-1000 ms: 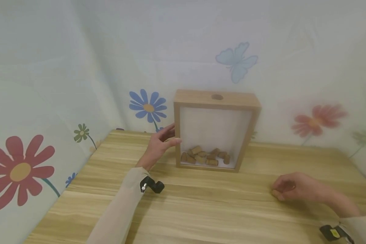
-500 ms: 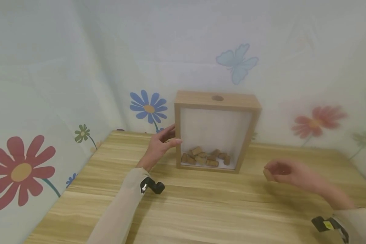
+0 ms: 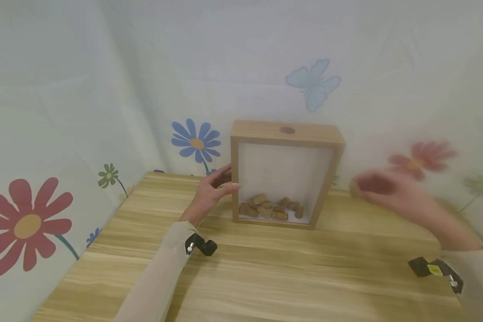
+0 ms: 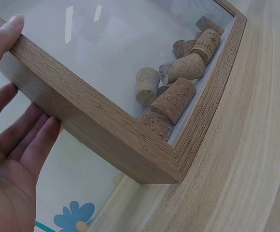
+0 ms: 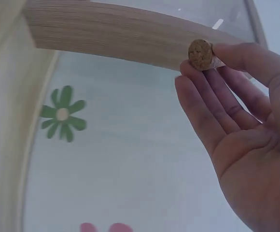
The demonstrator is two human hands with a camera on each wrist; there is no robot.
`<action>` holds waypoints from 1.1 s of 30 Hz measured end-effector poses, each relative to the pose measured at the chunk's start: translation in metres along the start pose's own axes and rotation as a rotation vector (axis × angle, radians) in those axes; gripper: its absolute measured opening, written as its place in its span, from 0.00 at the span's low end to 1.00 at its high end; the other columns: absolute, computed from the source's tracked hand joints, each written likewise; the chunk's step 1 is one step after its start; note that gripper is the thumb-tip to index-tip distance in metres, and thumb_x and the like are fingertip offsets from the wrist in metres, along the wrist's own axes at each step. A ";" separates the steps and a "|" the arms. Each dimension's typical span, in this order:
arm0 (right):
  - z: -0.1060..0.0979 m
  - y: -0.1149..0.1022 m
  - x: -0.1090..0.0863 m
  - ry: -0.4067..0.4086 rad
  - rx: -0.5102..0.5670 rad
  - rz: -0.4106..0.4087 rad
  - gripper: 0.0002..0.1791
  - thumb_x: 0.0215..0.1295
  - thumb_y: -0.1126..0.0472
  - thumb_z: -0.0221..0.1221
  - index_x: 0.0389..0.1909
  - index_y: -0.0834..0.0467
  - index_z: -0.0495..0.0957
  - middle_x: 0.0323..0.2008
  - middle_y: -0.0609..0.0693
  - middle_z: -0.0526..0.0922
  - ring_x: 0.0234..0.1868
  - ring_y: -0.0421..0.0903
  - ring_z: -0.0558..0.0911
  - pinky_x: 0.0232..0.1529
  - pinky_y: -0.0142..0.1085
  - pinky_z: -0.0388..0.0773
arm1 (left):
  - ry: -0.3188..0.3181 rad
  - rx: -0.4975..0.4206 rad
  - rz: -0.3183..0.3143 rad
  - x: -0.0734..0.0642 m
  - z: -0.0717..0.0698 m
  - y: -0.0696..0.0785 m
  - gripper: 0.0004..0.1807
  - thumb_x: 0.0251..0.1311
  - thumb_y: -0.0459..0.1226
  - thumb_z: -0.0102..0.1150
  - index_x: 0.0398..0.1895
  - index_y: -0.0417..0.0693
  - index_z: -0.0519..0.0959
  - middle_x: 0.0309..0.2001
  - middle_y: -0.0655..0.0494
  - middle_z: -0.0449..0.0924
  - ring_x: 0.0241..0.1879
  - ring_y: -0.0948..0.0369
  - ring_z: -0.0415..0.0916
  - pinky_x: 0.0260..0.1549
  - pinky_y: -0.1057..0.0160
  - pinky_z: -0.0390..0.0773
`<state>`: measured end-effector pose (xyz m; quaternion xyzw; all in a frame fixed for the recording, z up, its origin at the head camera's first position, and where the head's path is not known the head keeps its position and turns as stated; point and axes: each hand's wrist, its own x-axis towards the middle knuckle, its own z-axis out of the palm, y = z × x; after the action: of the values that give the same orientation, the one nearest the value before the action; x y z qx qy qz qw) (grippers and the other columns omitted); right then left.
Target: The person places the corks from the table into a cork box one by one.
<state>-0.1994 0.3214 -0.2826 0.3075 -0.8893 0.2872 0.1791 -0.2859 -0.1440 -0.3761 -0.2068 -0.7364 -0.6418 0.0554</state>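
A shallow wooden shadow box [image 3: 257,129] with a glazed front stands upright on the table. Its top has an oval hole [image 3: 287,130], and several corks [image 4: 181,70] lie along its bottom. My left hand [image 3: 206,194] holds the box's left side, thumb on the front edge and fingertips against the side face. To the right of the box, raised above the table, my right hand [image 3: 398,194] pinches a cork [image 5: 200,54] between thumb and fingertips. That hand is blurred in the head view; the right wrist view shows the cork's round end plainly.
The wood-grain table [image 3: 265,277] reaches back to a white cloth backdrop [image 3: 241,58] printed with flowers and a butterfly. Small dark cameras [image 3: 201,244] are strapped at both wrists, over pale sleeves.
My right hand has risen from low over the table, carrying the cork up and slightly left to about the box's mid-height. The left hand and the box stay put.
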 end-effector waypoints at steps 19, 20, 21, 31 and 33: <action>-0.037 -0.075 0.053 0.211 0.089 0.305 0.27 0.75 0.43 0.65 0.71 0.46 0.77 0.58 0.45 0.83 0.42 0.39 0.83 0.32 0.28 0.82 | 0.002 0.011 -0.006 0.000 0.000 0.004 0.38 0.66 0.39 0.72 0.79 0.50 0.70 0.71 0.46 0.76 0.70 0.50 0.73 0.68 0.47 0.74; -0.036 -0.078 0.057 0.214 0.097 0.304 0.28 0.74 0.42 0.65 0.71 0.46 0.76 0.60 0.46 0.83 0.45 0.39 0.82 0.36 0.27 0.82 | 0.002 0.011 -0.007 0.000 0.000 0.004 0.38 0.66 0.39 0.72 0.79 0.50 0.70 0.71 0.46 0.76 0.70 0.50 0.73 0.68 0.47 0.74; -0.035 -0.081 0.062 0.218 0.106 0.295 0.29 0.74 0.42 0.65 0.71 0.46 0.76 0.61 0.47 0.83 0.48 0.39 0.82 0.41 0.26 0.81 | 0.002 0.010 -0.008 0.000 -0.001 0.003 0.38 0.66 0.39 0.72 0.79 0.50 0.70 0.71 0.46 0.76 0.70 0.51 0.73 0.68 0.47 0.74; -0.005 -0.100 0.114 0.279 0.131 0.069 0.21 0.72 0.59 0.69 0.63 0.57 0.81 0.57 0.52 0.86 0.55 0.39 0.81 0.59 0.29 0.76 | -0.003 -0.008 -0.015 -0.002 0.000 0.003 0.38 0.67 0.39 0.72 0.79 0.51 0.70 0.70 0.46 0.77 0.70 0.51 0.73 0.68 0.47 0.74; 0.001 -0.102 0.123 0.280 0.126 0.042 0.20 0.71 0.61 0.70 0.62 0.59 0.81 0.56 0.53 0.86 0.54 0.41 0.82 0.59 0.29 0.77 | 0.001 -0.009 -0.014 -0.002 0.001 0.004 0.38 0.66 0.38 0.72 0.79 0.51 0.70 0.70 0.46 0.77 0.69 0.51 0.74 0.68 0.47 0.74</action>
<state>-0.2249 0.2003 -0.1820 0.2565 -0.8421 0.3863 0.2755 -0.2824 -0.1435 -0.3733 -0.2014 -0.7347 -0.6458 0.0504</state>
